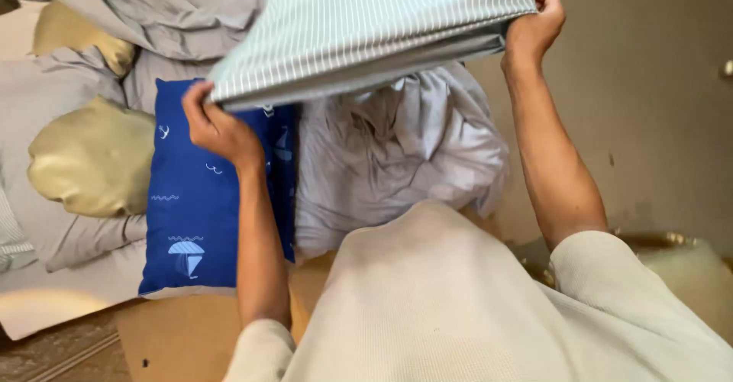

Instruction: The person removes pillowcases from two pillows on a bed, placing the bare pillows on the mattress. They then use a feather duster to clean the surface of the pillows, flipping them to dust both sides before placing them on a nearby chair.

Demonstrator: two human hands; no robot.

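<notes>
Both hands pinch the striped pillowcase [366, 31] at opposite corners, left hand [217, 126] at 8 o'clock, right hand [534, 23] at 2 o'clock, stretching it taut above the blue cushion [191, 199].

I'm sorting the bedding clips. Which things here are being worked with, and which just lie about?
In hand:
striped pillowcase, gripped by left hand and right hand.

Lying about:
blue pillow
gold cushions
crumpled grey sheets

Green-striped pillowcase [366, 31], patterned blue pillow [191, 199]
</notes>
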